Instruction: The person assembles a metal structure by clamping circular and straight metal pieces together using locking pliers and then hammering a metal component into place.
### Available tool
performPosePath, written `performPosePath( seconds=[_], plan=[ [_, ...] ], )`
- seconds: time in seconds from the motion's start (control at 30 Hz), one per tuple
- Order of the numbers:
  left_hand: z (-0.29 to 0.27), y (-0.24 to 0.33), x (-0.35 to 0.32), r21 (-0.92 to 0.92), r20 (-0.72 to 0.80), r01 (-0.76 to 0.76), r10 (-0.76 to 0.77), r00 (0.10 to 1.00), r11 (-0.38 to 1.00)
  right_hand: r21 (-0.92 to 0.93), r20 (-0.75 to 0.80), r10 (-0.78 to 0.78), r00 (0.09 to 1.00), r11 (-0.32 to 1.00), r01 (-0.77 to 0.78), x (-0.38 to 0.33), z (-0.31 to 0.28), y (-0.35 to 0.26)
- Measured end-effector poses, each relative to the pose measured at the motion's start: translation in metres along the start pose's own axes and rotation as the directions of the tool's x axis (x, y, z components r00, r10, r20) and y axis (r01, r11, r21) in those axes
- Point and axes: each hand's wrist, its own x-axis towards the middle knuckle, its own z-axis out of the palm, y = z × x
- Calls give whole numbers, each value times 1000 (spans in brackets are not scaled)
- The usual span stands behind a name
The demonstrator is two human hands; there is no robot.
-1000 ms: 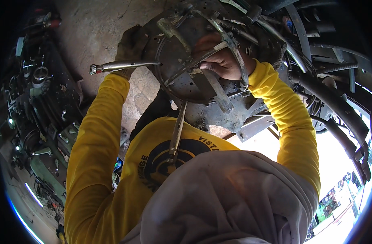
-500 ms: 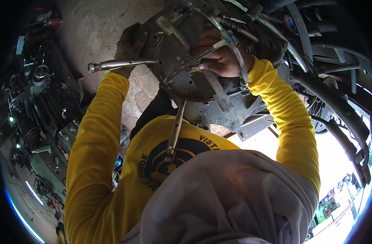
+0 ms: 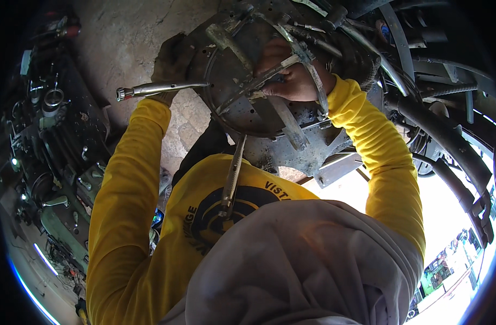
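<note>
A round metal frame [image 3: 209,67] of ring and welded flat bars lies over a dark steel plate [image 3: 313,154] dotted with small holes. My right hand [image 3: 297,81] reaches in among the bars, closed around part of the frame, thumb pointing left below a slanting flat bar [image 3: 280,66]. My left hand [image 3: 173,60] is at the plate's left edge, deep in shadow, so its fingers cannot be made out. Just over my left wrist juts a silver rod [image 3: 161,86] with a ridged end. A second silver rod [image 3: 234,176] points from the ring toward my chest.
Dark machinery with levers [image 3: 55,100] and a green casing [image 3: 61,225] stands at the left. Metal pipes and bars [image 3: 437,127] crowd the right side. Rough concrete floor [image 3: 123,43] shows at the upper left, and bright daylight comes in at the lower right.
The frame and my right hand have shifted very slightly left. My left hand stays at the plate's edge.
</note>
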Motion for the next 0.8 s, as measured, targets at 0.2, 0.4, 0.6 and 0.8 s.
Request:
performPosePath(
  seconds=[0.2, 0.4, 0.6, 0.8],
  plan=[
    [0, -1, 0, 31, -8, -36, 36, 999, 999, -61, -48, -50, 998, 997, 47, -8, 10, 4],
    [-1, -3, 0, 65, -9, -79, 79, 997, 995, -94, -45, -102, 994, 991, 98, -6, 5, -2],
    [-5, -4, -1, 112, -8, -131, 133, 991, 985, -200, -260, 25, 965, 977, -79, -17, -15, 6],
    [-3, -7, -1, 169, -9, -197, 201, 980, 966, -489, -148, 42, 988, 865, -110, -30, -10, -2]
  ],
)
